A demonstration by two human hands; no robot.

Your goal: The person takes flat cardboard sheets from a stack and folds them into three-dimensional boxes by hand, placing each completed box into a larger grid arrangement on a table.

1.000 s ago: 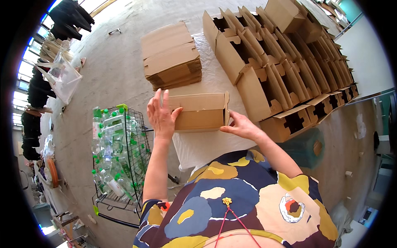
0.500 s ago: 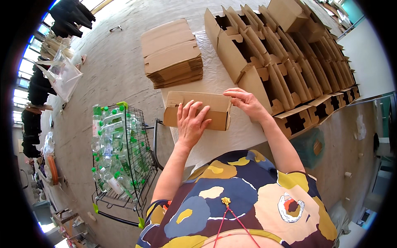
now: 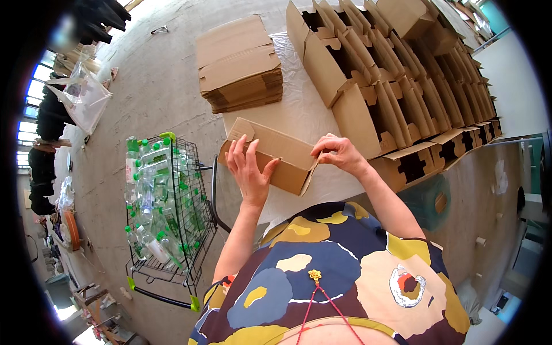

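A small brown cardboard box (image 3: 282, 150) lies at an angle on the white-covered table in front of me. My left hand (image 3: 248, 167) rests on its left part with fingers spread, the fingertips touching its top. At the box's right end, my right hand (image 3: 339, 153) pinches the edge of an end flap between thumb and curled fingers. Beyond the box stands a tall stack of flat cardboard blanks (image 3: 238, 63). Rows of folded open cardboard boxes (image 3: 397, 86) are stacked to the right of my right hand.
A black wire cart (image 3: 178, 213) filled with green-capped plastic bottles stands on the floor to the left, its handle near the table edge. A white plastic bag (image 3: 83, 100) hangs farther left. A translucent teal bin (image 3: 428, 201) sits below the table's right side.
The box has turned clockwise, its right end now nearer to me. My left hand has shifted left with its fingers spread wider; my right hand has moved slightly nearer, still at the end flap.
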